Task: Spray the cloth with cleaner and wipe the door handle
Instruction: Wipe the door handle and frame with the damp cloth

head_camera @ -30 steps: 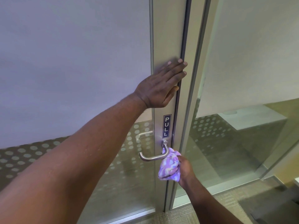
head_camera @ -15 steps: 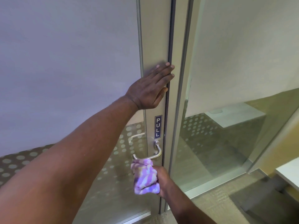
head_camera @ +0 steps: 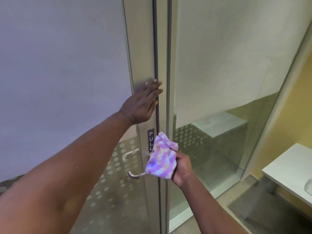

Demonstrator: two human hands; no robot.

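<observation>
A silver lever door handle (head_camera: 135,175) sticks out from the metal door frame (head_camera: 143,48), below a dark "PULL" sign (head_camera: 150,141). My right hand (head_camera: 183,168) is shut on a bunched purple, pink and white cloth (head_camera: 162,159). The cloth covers the handle's base end and part of the sign, so only the curved free end of the lever shows. My left hand (head_camera: 141,103) lies flat and open against the door frame above the sign, fingers near the dark seal. No spray bottle is in view.
The door and side panel are glass with frosted upper parts and dotted bands lower down. A second lever (head_camera: 128,153) shows through the glass on the far side. A white table (head_camera: 290,168) stands at the right edge, above carpeted floor.
My right hand has lifted the cloth from below the lever up onto the handle's base, over part of the sign. The left hand stays pressed on the frame. The view has shifted slightly.
</observation>
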